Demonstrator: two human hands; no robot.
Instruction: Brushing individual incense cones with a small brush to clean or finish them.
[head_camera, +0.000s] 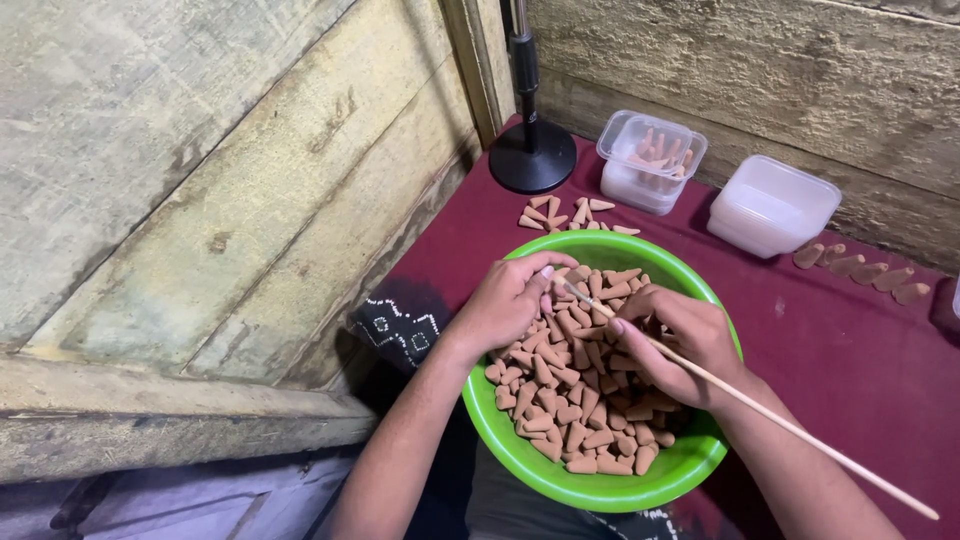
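A round green plastic bowl (690, 465) sits near the person, on a dark red cloth (850, 350), and it is full of small clay-brown cones (570, 400) with a matt, dry-looking surface. The left hand (510, 300) lies over the far left part of the heap, fingers curled and pressed together; it seems to pinch one cone at the tip of a stick, but the cone itself is hidden by the fingers. The right hand (680, 340) grips a long, thin, pale wooden stick (760, 410) between thumb and fingers; the stick goes from the left hand's fingertips out to the near right.

Farther away a few loose cones (570, 212) lie on the cloth beside a black round stand base (532, 160), whose pole is cut off at the top edge. Two clear plastic boxes stand at the rough wooden wall (200, 200): one box (650, 160) holds some cones, the other box (775, 205) looks milky and its inside is hard to make out. A row of cones (860, 268) lies at the far right
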